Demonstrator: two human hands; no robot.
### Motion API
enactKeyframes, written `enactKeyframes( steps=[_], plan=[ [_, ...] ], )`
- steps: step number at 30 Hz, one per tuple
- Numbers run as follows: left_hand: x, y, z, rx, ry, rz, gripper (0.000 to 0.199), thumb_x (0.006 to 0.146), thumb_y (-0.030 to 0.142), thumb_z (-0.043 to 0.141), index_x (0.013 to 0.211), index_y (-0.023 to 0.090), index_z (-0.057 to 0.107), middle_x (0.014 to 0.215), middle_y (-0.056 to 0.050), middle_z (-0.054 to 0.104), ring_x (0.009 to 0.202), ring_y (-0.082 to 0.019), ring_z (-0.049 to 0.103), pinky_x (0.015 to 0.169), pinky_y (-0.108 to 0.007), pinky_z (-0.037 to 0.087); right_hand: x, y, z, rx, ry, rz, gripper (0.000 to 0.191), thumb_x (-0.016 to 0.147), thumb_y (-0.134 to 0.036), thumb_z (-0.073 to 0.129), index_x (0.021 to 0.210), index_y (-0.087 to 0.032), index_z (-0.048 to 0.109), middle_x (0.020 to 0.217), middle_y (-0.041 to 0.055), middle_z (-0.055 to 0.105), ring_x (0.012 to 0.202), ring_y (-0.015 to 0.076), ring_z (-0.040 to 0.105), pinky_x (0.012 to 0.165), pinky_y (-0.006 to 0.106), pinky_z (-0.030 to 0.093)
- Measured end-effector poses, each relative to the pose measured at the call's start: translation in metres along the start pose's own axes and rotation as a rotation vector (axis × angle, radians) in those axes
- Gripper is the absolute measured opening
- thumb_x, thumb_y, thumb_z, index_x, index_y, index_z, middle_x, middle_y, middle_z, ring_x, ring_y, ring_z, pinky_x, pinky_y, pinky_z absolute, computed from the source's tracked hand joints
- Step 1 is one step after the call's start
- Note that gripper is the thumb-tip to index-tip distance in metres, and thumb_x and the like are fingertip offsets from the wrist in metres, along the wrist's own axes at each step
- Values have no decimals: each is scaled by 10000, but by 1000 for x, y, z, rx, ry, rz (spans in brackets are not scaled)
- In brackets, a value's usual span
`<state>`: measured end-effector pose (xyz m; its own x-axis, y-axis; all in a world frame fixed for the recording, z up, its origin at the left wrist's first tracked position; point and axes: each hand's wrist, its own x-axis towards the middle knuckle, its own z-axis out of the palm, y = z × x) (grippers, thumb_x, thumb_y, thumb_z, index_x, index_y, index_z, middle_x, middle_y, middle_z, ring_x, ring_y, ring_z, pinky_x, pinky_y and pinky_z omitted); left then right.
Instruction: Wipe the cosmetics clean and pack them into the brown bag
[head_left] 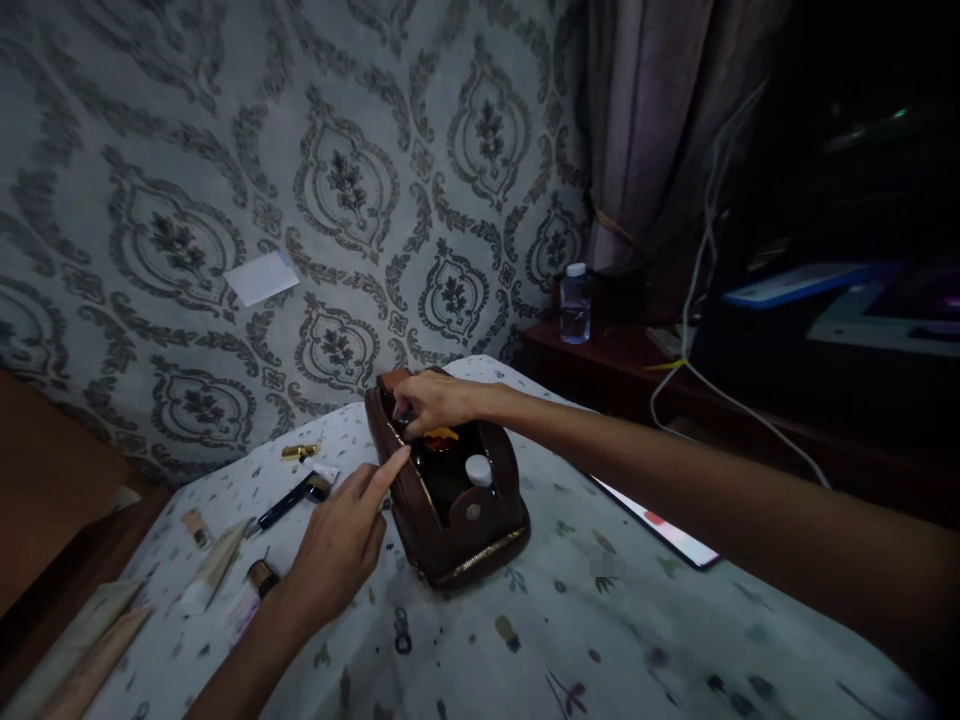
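Note:
A dark brown zip bag (480,550) lies unzipped on the patterned white sheet. Inside it a white round lid (478,470) and an orange item (440,438) show. My right hand (431,400) reaches into the far end of the bag, its fingers bent together around a small dark thing that I cannot make out. My left hand (349,530) rests at the bag's left side, its index finger stretched out to the zipped edge and the other fingers loosely curled, with nothing held.
Left of the bag lie a black tube (289,502), a gold tube (300,451), a pale tube (214,568) and a dark-capped bottle (262,577). A lit tablet (667,530) lies under my right forearm. A water bottle (575,305) stands on the dark red table (615,358).

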<state>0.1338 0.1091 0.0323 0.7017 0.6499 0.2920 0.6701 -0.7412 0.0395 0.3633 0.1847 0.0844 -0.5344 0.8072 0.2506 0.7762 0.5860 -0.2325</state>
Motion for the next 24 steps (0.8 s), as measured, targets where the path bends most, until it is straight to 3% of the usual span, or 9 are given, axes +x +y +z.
enactKeyframes(
  steps=[4,8,11,18,24],
  plan=[
    [-1,0,0,-16,2,14,804,836,26,346,1551,320,122,1067,-65,562,923,-215,588,778,-327,504,3,7,-5,169,-57,59,262,883,-293,590,1030,-112,710,711,28,715,670,144,648,608,198,419],
    [0,1,-2,-14,10,14,843,828,22,348,1557,338,68,1013,-47,554,868,-200,576,738,-297,489,11,9,-5,49,58,11,349,814,-59,566,1129,-140,694,980,56,748,870,156,666,711,185,437],
    [0,1,-2,-22,11,22,847,831,23,349,1557,349,58,1025,-48,557,863,-200,579,724,-294,488,19,8,-4,-66,-5,-94,384,753,-22,613,1100,-145,724,1052,84,733,948,189,643,735,202,434],
    [-1,0,-1,-20,37,36,836,841,29,355,1558,345,65,1036,-51,564,862,-197,585,724,-294,496,34,19,-1,43,-83,-242,242,786,-49,628,959,-121,781,877,53,752,796,142,635,710,195,430],
    [0,1,-4,-16,8,38,800,849,42,360,1554,330,114,1054,-63,574,882,-205,594,728,-301,498,42,31,4,171,-16,-203,206,712,-24,655,864,-92,777,715,23,720,664,117,606,617,181,412]
  ],
)
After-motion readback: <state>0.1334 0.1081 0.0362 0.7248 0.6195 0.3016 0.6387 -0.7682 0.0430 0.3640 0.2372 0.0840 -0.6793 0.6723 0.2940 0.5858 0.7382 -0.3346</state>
